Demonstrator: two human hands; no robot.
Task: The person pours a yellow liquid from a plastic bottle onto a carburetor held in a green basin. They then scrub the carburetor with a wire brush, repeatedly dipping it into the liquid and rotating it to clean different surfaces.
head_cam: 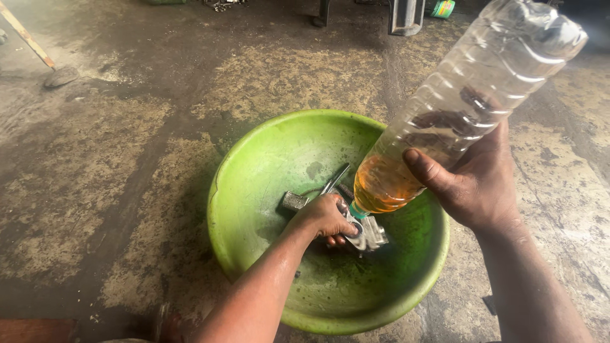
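You are gripping a grey metal engine part [365, 232] with your left hand [327, 216], fingers clamped around it, low inside the round green plastic basin [254, 165]; your knuckles are hiding most of its shape. Your right hand [473, 181] is wrapping its fingers around a clear ribbed plastic bottle [473, 89], tilting it neck-down so the amber liquid [381, 187] is pooling at the mouth, right over the part. A slim metal lever and a small square block are sticking out at ten o'clock from your fist. The basin is sitting on stained, oily concrete floor [95, 159]. At twelve o'clock, dark metal legs [406, 16] are being cut off by the frame.
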